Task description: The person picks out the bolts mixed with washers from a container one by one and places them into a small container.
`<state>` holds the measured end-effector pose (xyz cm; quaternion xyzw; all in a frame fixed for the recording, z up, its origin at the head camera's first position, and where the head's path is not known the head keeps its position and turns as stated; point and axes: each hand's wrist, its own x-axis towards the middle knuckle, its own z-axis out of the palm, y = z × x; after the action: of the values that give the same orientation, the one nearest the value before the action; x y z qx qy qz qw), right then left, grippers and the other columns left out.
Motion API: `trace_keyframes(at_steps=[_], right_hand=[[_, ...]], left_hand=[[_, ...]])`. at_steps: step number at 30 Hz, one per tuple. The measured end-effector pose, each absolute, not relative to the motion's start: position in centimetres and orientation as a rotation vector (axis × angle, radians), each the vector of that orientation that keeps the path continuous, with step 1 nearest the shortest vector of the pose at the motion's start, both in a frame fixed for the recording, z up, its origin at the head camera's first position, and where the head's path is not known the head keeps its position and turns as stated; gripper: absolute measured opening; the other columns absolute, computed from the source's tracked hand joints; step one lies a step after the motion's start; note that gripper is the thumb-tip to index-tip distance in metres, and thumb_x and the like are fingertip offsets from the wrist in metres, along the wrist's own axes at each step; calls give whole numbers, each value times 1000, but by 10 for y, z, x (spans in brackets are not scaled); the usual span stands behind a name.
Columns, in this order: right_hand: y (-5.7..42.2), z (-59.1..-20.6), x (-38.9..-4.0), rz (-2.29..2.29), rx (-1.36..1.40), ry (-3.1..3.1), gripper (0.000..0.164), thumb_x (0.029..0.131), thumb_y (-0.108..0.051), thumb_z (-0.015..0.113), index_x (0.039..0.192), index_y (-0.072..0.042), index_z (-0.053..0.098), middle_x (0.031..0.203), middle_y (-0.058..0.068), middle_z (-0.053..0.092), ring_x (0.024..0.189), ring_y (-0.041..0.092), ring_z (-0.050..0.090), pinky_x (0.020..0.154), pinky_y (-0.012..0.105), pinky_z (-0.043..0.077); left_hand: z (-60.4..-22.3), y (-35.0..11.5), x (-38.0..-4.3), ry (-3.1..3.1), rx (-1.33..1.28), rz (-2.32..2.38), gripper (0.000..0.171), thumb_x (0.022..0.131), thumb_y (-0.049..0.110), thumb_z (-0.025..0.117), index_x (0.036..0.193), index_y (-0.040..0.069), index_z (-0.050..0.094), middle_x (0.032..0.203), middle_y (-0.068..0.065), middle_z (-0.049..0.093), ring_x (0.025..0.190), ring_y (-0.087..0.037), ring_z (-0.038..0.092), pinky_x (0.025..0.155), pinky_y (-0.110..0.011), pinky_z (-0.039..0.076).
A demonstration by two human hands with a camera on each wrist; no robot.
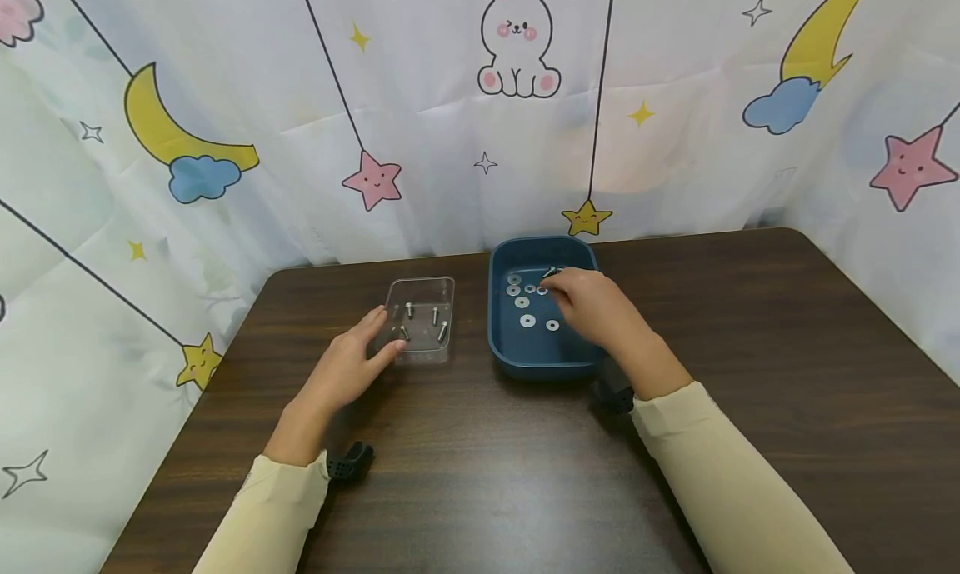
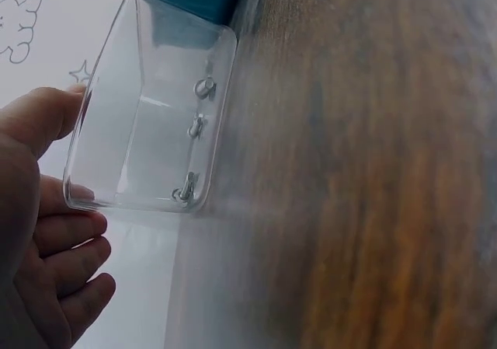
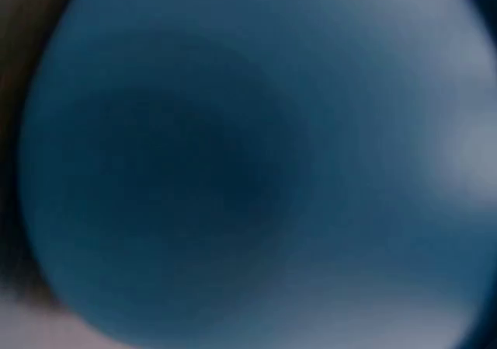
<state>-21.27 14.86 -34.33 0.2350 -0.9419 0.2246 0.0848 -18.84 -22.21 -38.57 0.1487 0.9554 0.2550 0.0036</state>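
My right hand (image 1: pixel 600 311) reaches over the right side of a blue tray (image 1: pixel 540 365), with curled fingers pinching a small metal screw (image 1: pixel 551 272) whose end shows at the fingertips. Several flat washers (image 1: pixel 528 321) lie on the tray's floor, some beside these fingers. To the left stands a clear plastic box (image 1: pixel 423 357) with several small screws (image 1: pixel 443 331) in it. My left hand (image 1: pixel 345 370) rests at the box's near left corner, thumb and fingers spread and loosely extended around the rim. In the right wrist view, blurred blue tray wall fills almost everything.
Both containers stand on a dark wooden table (image 1: pixel 465 474), the box a short gap left of the tray. A white patterned curtain (image 1: pixel 450 124) hangs right behind the table's back edge. A black wrist device (image 1: pixel 351 462) sits beside the left cuff.
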Motion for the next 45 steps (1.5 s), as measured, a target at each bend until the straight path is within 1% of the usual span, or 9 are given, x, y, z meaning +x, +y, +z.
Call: trace_keyframes(at_steps=[7, 11, 16, 19, 23, 29, 36, 45], right_hand=[[160, -355, -223, 604, 689, -2966, 31, 98, -4, 56, 126, -2, 66, 126, 16, 66, 121, 33, 59, 98, 48, 51], [158, -358, -224, 544, 683, -3015, 32, 96, -2, 56, 128, -2, 65, 127, 18, 64, 123, 34, 57, 100, 49, 49], [155, -361, -224, 496, 663, -3032, 34, 96, -2, 58, 130, -2, 63, 130, 18, 62, 124, 34, 56, 100, 48, 49], [154, -362, -224, 471, 659, -3033, 34, 96, -3, 59, 130, -2, 63, 130, 18, 61, 124, 34, 57, 99, 48, 49], [152, -362, -223, 435, 638, -3050, 34, 96, -4, 61, 130, -3, 64, 131, 17, 61, 124, 33, 57, 99, 48, 49], [148, -365, -222, 336, 570, -3096, 34, 97, -4, 60, 131, -6, 64, 131, 16, 61, 121, 33, 59, 97, 48, 51], [146, -366, -220, 248, 548, -3100, 34, 96, -3, 61, 129, -8, 66, 129, 14, 63, 119, 32, 60, 96, 49, 52], [144, -369, -219, 149, 525, -3056, 31, 92, -2, 65, 120, -12, 71, 122, 11, 68, 102, 29, 67, 88, 49, 55]], left_hand=[[-384, -219, -188, 3029, 480, 809, 79, 99, 54, 51, 155, 4, 27, 163, -11, 21, 149, -34, 24, 115, -58, 27], [-376, -208, -184, 3110, 506, 828, 76, 99, 50, 53, 156, 7, 27, 164, -8, 20, 150, -30, 23, 115, -56, 28], [-366, -178, -175, 3155, 691, 817, 71, 98, 43, 58, 153, 5, 34, 162, -8, 28, 150, -25, 25, 116, -52, 31], [-364, -155, -171, 3135, 805, 763, 71, 98, 45, 58, 151, 4, 38, 160, -7, 31, 149, -23, 26, 116, -49, 31], [-365, -127, -170, 3086, 862, 709, 71, 98, 50, 56, 151, 7, 40, 160, -4, 32, 149, -21, 26, 116, -48, 32], [-366, -98, -169, 3015, 886, 619, 68, 99, 52, 52, 149, 7, 42, 159, -6, 35, 149, -19, 28, 117, -45, 32], [-368, -90, -167, 3000, 908, 572, 65, 99, 49, 54, 146, 4, 47, 157, -7, 38, 147, -19, 31, 115, -45, 35], [-368, -89, -166, 2999, 882, 577, 67, 98, 51, 53, 147, 5, 46, 158, -6, 37, 147, -19, 31, 115, -45, 35]])
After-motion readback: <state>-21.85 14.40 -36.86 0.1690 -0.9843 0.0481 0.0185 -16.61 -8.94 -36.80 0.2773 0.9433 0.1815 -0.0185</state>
